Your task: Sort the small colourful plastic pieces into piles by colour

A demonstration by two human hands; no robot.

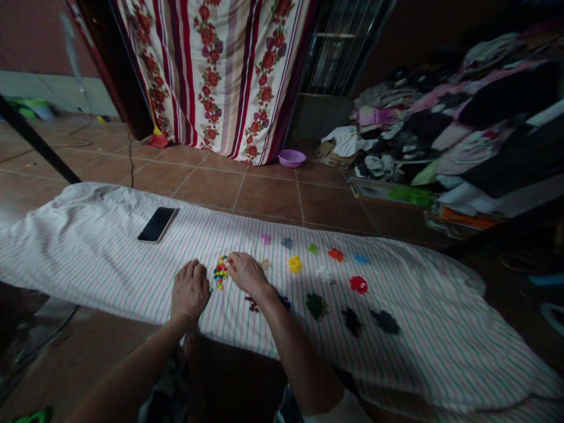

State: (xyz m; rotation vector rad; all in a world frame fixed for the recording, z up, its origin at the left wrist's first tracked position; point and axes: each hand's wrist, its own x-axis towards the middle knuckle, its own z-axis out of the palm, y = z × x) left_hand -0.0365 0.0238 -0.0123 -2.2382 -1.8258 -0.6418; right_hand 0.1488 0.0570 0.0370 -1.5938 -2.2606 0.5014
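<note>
My left hand (pixel 190 289) lies on the striped cloth (pixel 110 258), palm down with its fingers resting flat, just left of a small mixed pile of coloured pieces (pixel 220 271). At that pile's right edge, my right hand (pixel 247 274) has thumb and fingertips pinched together; whatever they hold is too small to make out. Beyond my right wrist, pieces sit in single-colour heaps, among them a yellow heap (pixel 295 264), a red heap (pixel 358 285), a white heap (pixel 325 274) and a dark green heap (pixel 316 305). My right forearm partly covers a brown heap (pixel 252 304) and a blue one.
A phone (pixel 157 224) lies on the cloth to the left. Past the far edge are a tiled floor (pixel 268 194), a purple basin (pixel 291 158) and a flowered curtain (pixel 229 76). Clothes are heaped (pixel 440 117) at the right.
</note>
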